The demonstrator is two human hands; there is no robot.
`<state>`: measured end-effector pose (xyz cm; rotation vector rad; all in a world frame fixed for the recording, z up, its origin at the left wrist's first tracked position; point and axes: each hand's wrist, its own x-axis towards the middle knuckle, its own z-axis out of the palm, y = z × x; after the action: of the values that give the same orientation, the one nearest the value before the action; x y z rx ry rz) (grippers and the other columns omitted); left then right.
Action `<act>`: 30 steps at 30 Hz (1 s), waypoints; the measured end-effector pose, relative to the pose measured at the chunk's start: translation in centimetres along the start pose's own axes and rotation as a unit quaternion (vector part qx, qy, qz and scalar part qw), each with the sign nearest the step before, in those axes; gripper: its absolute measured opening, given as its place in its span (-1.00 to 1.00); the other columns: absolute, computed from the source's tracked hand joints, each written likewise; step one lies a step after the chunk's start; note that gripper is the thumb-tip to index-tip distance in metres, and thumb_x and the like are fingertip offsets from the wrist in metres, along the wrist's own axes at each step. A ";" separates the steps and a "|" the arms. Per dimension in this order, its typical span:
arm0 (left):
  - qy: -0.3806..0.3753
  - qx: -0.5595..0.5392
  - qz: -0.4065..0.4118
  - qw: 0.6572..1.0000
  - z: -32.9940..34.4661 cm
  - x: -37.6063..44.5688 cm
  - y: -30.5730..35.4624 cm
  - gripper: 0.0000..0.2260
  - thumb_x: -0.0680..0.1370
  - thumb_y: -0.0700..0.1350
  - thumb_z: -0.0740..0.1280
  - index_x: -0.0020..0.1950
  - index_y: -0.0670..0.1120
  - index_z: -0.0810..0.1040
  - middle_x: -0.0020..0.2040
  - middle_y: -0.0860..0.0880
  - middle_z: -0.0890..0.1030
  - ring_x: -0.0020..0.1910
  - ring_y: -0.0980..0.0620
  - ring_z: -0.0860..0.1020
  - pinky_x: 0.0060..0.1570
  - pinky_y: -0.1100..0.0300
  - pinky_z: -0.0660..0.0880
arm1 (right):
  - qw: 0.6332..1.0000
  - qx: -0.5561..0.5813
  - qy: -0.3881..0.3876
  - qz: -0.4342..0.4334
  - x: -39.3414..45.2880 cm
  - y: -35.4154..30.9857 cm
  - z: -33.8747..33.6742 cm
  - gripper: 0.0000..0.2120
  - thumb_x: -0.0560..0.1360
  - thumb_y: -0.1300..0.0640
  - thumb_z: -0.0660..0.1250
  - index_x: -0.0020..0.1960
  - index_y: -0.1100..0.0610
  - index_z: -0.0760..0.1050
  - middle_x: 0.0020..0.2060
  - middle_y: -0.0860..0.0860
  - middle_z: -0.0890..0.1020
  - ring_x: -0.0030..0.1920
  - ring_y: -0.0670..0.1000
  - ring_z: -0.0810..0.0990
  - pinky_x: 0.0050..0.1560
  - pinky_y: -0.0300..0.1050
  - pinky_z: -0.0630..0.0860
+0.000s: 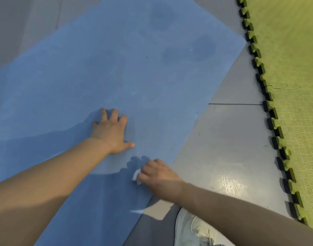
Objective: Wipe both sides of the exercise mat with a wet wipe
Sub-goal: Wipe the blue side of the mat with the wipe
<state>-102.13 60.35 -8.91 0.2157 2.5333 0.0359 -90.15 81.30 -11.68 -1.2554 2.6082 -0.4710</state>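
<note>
I am wiping 1 side of the blue exercise mat, which lies flat on the grey floor beside the green puzzle mats. My left hand presses flat on it, fingers spread wide, pinning it down. My right hand is curled round the crumpled white wet wipe, near the mat's right edge. Darker damp patches show farther up. Next, I judge, I must sweep the wipe over the near end, then turn the mat for side 2.
</note>
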 end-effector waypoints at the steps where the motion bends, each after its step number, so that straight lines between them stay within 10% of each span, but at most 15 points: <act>1: -0.001 0.004 -0.005 1.000 -0.1 0.1 0.3 -0.14 0.35 0.44 0.40 0.43 -0.02 0.20 0.49 -0.10 0.11 0.56 -0.31 -0.01 0.33 -0.24 0.37 | 1.000 -0.008 0.015 0.004 0.0 2.0 -0.6 -0.82 0.45 0.22 0.19 -0.04 0.10 0.54 -0.21 0.03 0.52 -0.16 0.11 0.47 -0.17 -0.03 0.37; 6: 0.008 0.026 0.004 1.000 -1.1 0.7 1.6 -0.06 0.33 0.33 0.51 0.49 -0.07 0.15 0.48 -0.16 0.15 0.55 -0.28 0.07 0.38 -0.27 0.32 | 0.971 -0.093 0.106 0.195 0.5 14.5 -5.6 -0.82 0.36 0.25 0.24 -0.11 0.11 0.57 -0.24 0.09 0.56 -0.21 0.19 0.53 -0.25 -0.04 0.36; 11: -0.032 0.048 0.117 0.991 -0.7 1.9 1.7 -0.03 0.48 0.17 0.46 0.61 0.25 -0.21 0.62 0.08 -0.32 0.61 -0.15 -0.28 0.53 -0.27 0.06 | 0.908 -0.125 0.117 0.383 1.6 17.5 -7.6 -0.84 0.38 0.28 0.26 -0.07 0.12 0.52 -0.20 0.10 0.58 -0.10 0.23 0.52 -0.19 -0.04 0.20; 20: -0.046 0.015 0.098 0.994 -1.5 2.0 2.9 -0.19 0.45 0.25 0.37 0.61 0.26 0.02 0.64 0.08 -0.17 0.61 -0.18 -0.19 0.47 -0.31 0.18 | 0.987 -0.007 0.072 0.145 -2.1 1.8 -0.7 -0.81 0.38 0.24 0.31 -0.03 0.06 0.52 -0.20 0.01 0.53 -0.15 0.11 0.48 -0.17 -0.03 0.29; 24: -0.034 0.062 0.079 0.994 -1.9 2.0 5.0 -0.18 0.38 0.42 0.40 0.51 0.13 0.17 0.55 -0.05 0.06 0.55 -0.36 -0.01 0.36 -0.30 0.32 | 0.995 -0.065 0.036 0.062 -2.8 5.3 -1.8 -0.84 0.42 0.25 0.29 -0.05 0.07 0.53 -0.21 0.01 0.51 -0.16 0.09 0.43 -0.16 -0.02 0.33; 30: -0.030 0.090 0.052 0.994 -2.8 2.5 7.3 -0.06 0.29 0.27 0.57 0.47 -0.02 0.16 0.42 -0.14 0.15 0.51 -0.34 0.07 0.31 -0.29 0.35 | 0.933 -0.127 0.133 0.310 -2.6 18.2 -6.9 -0.75 0.24 0.30 0.35 -0.14 0.05 0.56 -0.26 0.03 0.57 -0.19 0.19 0.54 -0.21 -0.07 0.23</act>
<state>-104.66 68.04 -7.47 0.4145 2.4627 -0.1553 -103.90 95.36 -11.87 -0.3657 3.1632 -0.1950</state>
